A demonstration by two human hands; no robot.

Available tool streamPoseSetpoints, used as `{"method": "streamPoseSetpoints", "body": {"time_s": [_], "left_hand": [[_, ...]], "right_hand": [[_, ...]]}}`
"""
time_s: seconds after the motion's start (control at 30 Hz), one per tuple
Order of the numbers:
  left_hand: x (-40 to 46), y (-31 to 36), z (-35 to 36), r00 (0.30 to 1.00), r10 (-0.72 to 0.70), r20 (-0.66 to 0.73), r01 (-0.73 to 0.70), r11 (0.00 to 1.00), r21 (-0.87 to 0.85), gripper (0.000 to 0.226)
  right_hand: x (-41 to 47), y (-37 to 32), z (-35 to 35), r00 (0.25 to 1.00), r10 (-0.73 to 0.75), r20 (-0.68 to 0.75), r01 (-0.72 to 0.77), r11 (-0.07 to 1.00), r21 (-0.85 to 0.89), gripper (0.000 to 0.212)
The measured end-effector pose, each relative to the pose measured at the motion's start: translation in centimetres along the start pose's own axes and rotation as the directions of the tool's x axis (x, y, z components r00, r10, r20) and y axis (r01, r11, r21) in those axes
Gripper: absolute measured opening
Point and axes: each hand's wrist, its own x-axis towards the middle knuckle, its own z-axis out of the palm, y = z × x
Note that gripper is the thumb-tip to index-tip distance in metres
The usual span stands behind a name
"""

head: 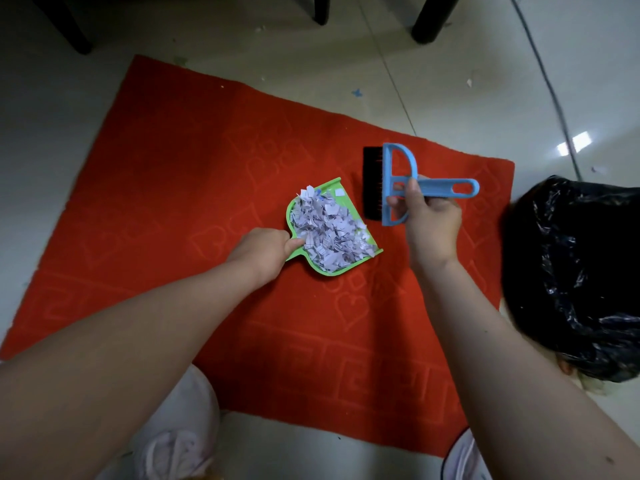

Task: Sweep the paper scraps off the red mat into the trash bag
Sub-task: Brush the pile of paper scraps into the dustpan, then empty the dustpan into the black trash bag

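A red mat (180, 188) lies on the pale floor. In its middle sits a green dustpan (349, 268) heaped with small white paper scraps (329, 230). My left hand (263, 251) grips the dustpan's handle, thumb at the pan's edge. My right hand (429, 220) grips a blue hand brush (446, 187) with black bristles, held just right of the pan with the bristles facing it. A black trash bag (578, 271) stands open at the mat's right edge.
Dark furniture legs (429, 22) stand on the floor beyond the mat. A grey cable (550, 88) runs along the floor at the right. A few stray scraps (356, 92) lie on the floor past the mat. My knees show at the bottom.
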Motion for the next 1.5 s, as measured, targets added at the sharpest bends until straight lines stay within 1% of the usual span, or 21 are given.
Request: {"method": "streamPoseSetpoints", "body": {"time_s": [0.07,0.17,0.23,0.3,0.4,0.43,0.53,0.67,0.87,0.97,1.07,1.2,1.37,1.5], "left_hand": [[0.0,0.0,0.1,1.0,0.001,-0.002,-0.001,1.0,0.005,0.05],[-0.1,-0.1,0.2,1.0,0.003,-0.007,-0.003,1.0,0.002,0.05],[-0.1,0.0,0.2,1.0,0.005,-0.01,-0.005,1.0,0.0,0.05],[-0.1,0.0,0.2,1.0,0.01,-0.014,-0.01,1.0,-0.001,0.05],[-0.3,0.0,0.2,1.0,0.004,-0.02,-0.004,1.0,-0.013,0.05],[-0.5,0.0,0.2,1.0,0.002,-0.021,-0.003,1.0,-0.023,0.051],[-0.7,0.4,-0.1,1.0,0.002,-0.025,-0.004,0.997,-0.072,0.051],[-1.1,2.5,-1.7,0.997,0.063,-0.054,-0.067,0.994,-0.087,0.05],[-2.6,7.6,-7.3,0.983,0.174,-0.065,-0.176,0.984,-0.028,0.049],[-4.0,10.8,-10.6,0.974,0.22,-0.044,-0.22,0.975,0.016,0.049],[-5.5,14.4,-13.4,0.971,0.237,-0.023,-0.236,0.971,0.047,0.05],[-6.9,19.5,-15.7,0.973,0.229,-0.006,-0.228,0.972,0.061,0.051],[-6.8,26.0,-14.3,0.974,0.224,0.03,-0.224,0.974,-0.002,0.05],[-5.3,30.9,-11.0,0.959,0.276,0.063,-0.279,0.958,0.06,0.051]], "right_hand": [[0.3,-0.6,-0.3,0.999,-0.032,-0.042,0.033,0.999,0.011,0.012],[0.8,-0.6,-0.2,0.994,-0.093,-0.056,0.087,0.992,-0.093,0.011],[0.9,-0.1,0.1,0.996,-0.086,-0.034,0.079,0.982,-0.172,0.018],[0.6,0.3,0.5,0.998,-0.055,-0.003,0.053,0.975,-0.214,0.022],[-0.2,0.3,0.7,0.999,-0.033,0.04,0.039,0.985,-0.167,0.012],[-0.3,0.1,0.6,0.998,-0.041,0.04,0.046,0.988,-0.147,0.012],[-0.2,-1.5,-0.1,0.997,-0.068,0.021,0.07,0.99,-0.124,0.014],[0.1,-4.8,-1.7,0.995,-0.096,0.026,0.099,0.984,-0.149,0.023],[-1.0,-11.4,-4.6,0.995,-0.081,0.064,0.085,0.995,-0.059,0.022],[-1.3,-15.6,-6.9,0.993,-0.098,0.062,0.102,0.993,-0.063,0.021],[-1.7,-19.7,-9.7,0.989,-0.132,0.062,0.134,0.99,-0.036,0.02],[-2.5,-23.7,-14.3,0.983,-0.176,0.048,0.174,0.984,0.045,0.017],[-2.8,-23.9,-22.1,0.983,-0.178,-0.055,0.184,0.974,0.134,0.015],[-2.3,-21.1,-28.1,0.982,-0.144,-0.126,0.16,0.979,0.129,0.017]]}}
